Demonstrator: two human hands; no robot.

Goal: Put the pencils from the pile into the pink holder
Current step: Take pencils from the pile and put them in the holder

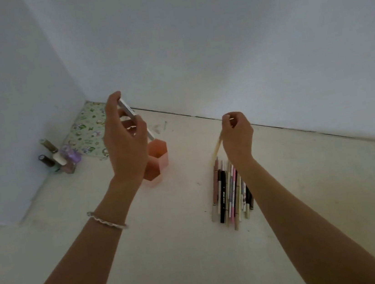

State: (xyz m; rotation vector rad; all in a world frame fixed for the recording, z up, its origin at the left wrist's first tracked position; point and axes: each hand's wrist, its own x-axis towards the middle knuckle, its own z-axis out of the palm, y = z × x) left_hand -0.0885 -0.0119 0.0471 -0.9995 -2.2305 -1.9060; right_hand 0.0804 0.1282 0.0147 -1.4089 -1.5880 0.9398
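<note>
The pink holder (158, 154), made of hexagonal cups, stands on the pale floor, partly hidden behind my left hand (125, 141). That hand hovers above it and grips a white pencil (130, 112) that slants down toward the holder's opening. To the right lies the pile of pencils (230, 192), several in pink, black, cream and white, side by side. My right hand (238, 137) is raised over the pile's far end, pinching a cream pencil (217, 148) that hangs tip-down just above the pile.
Several small nail-polish bottles (60, 156) stand near the left wall. A floral patterned sheet (87, 131) lies in the corner behind them. White walls close off the left and far sides. A bracelet (107, 221) circles my left wrist.
</note>
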